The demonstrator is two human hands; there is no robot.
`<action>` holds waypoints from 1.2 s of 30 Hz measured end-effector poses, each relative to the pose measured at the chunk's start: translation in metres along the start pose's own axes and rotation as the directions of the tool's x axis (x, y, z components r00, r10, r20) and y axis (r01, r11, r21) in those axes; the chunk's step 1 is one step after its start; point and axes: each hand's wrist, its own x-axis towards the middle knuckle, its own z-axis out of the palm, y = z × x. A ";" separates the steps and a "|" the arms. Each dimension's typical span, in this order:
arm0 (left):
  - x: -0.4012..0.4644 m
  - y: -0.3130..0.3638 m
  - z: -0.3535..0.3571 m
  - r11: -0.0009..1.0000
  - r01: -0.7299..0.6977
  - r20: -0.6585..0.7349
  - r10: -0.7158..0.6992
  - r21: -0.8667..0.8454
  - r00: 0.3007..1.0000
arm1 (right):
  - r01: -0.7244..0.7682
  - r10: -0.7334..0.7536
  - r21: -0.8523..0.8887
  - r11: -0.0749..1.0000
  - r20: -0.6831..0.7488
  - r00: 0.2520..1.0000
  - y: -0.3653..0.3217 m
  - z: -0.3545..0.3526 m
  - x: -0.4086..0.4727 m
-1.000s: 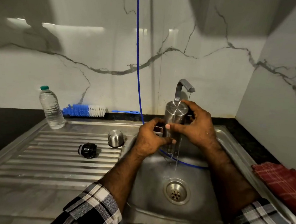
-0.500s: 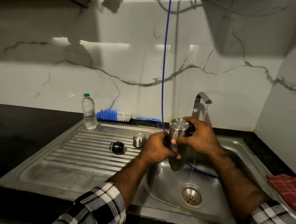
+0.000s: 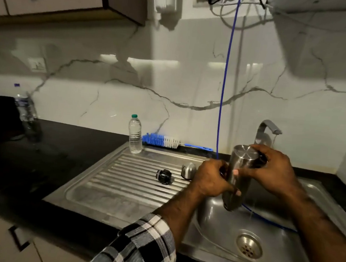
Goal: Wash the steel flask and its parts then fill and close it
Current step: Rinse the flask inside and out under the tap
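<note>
I had the steel flask (image 3: 239, 177) upside down over the sink (image 3: 219, 214), at 3 o'clock of the black stopper (image 3: 163, 176) and steel cup (image 3: 188, 170) on the drainboard. My left hand (image 3: 210, 179) kept its grip curled around the body; my right hand (image 3: 271, 171) gripped the upturned base.

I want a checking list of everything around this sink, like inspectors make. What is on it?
Surface: steel drainboard beside the sink basin, set in a dark counter.
Job's things: steel flask held upside down over the basin; black stopper and steel cap lie on the drainboard.
Clutter: plastic bottle, bottle brush, second bottle far left.
Hands: left hand and right hand both grip the flask.
Cables: blue hose runs down into the basin; wires above.
Surroundings: tap trickling, marble wall, cabinets.
</note>
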 end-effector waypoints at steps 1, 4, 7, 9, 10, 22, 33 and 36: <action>-0.002 -0.001 -0.001 1.000 0.002 0.009 -0.002 -0.004 1.000 | -0.003 0.003 0.008 1.000 0.006 1.000 0.000 0.002 -0.001; -0.004 -0.010 -0.013 0.998 -0.009 -0.058 0.005 -0.065 0.998 | -0.009 0.011 0.070 0.997 -0.021 1.000 -0.013 0.007 0.003; -0.004 -0.014 -0.038 0.991 -0.010 -0.104 -0.004 -0.133 0.995 | 0.046 -0.047 0.081 0.996 0.002 0.999 -0.033 0.019 0.019; -0.006 -0.014 -0.064 0.989 -0.019 -0.119 0.001 -0.146 0.993 | 0.100 -0.105 0.089 0.991 0.054 0.993 -0.055 0.030 0.034; -0.008 -0.014 -0.080 0.989 -0.019 -0.124 0.001 -0.145 0.992 | 0.128 -0.136 0.103 0.986 0.076 0.988 -0.067 0.040 0.043; -0.046 -0.081 -0.277 0.988 0.151 -0.372 -0.128 0.034 0.919 | 0.248 -0.314 0.246 0.937 0.284 0.906 -0.184 0.211 0.114; -0.048 -0.149 -0.295 0.963 0.256 -0.389 -0.204 0.086 0.898 | 0.250 -0.301 0.177 0.952 0.388 0.871 -0.179 0.290 0.119; -0.050 -0.157 -0.293 0.958 0.273 -0.392 -0.218 0.089 0.894 | 0.235 -0.289 0.178 0.956 0.405 0.867 -0.176 0.297 0.117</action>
